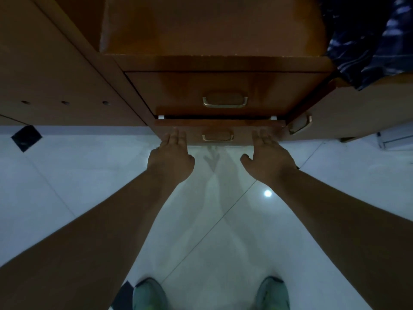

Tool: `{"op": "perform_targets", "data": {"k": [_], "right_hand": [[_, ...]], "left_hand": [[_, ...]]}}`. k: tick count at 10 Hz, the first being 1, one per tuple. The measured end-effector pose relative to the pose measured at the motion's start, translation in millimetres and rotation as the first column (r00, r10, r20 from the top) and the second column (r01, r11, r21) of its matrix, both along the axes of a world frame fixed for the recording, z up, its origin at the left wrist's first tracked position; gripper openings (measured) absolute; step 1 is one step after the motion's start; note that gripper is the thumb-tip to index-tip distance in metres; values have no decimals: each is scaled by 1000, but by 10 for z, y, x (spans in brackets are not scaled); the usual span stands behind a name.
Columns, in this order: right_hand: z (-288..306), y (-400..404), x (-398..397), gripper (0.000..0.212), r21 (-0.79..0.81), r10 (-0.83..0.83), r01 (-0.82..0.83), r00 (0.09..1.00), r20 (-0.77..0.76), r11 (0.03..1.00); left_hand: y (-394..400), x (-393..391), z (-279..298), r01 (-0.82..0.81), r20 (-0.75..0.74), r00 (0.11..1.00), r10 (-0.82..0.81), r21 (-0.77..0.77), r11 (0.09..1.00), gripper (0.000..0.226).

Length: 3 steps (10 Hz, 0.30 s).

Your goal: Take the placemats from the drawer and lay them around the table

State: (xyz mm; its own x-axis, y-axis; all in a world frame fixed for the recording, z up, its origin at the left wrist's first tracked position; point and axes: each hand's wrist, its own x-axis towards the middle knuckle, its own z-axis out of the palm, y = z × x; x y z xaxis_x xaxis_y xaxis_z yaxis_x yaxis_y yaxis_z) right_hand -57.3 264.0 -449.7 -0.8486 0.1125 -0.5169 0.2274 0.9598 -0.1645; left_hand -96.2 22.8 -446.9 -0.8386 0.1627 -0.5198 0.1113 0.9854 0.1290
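Both hands are spread flat with fingers extended and nothing gripped: the left hand and the right hand each rest their fingertips against the front panel of the lower brown wooden drawer, one on either side of its small brass bar handle. That drawer stands slightly out from the cabinet, a dark gap showing above its top edge, while the upper brown wooden drawer with its larger brass handle sits flush. No placemats can be seen; in this dim light the gap is too narrow to tell whether they lie inside. The main risk is that flat palms can only push, so the drawer may close on mats not yet taken, or skew on its runners and jam if one side presses harder. Fingertips near the top edge could also be pinched against the panel above. The glossy white tiled floor offers poor footing while leaning forward.
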Motion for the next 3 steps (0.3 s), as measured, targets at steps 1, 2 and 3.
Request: {"op": "perform_targets", "data": {"k": [1,2,3], "right_hand": [[505,-64,27,75,-22,-30,30,999,-23,999],[1157,-97,63,78,-105,-117,102,982,-149,989],[1918,-14,229,79,-157,-150,133,983,-103,979]], "left_hand": [[83,43,544,0,-6,1000,0,39,999,67],[159,110,1311,18,-87,996,-4,157,988,52],[241,277,2141,33,-72,997,-20,185,982,44]]}}
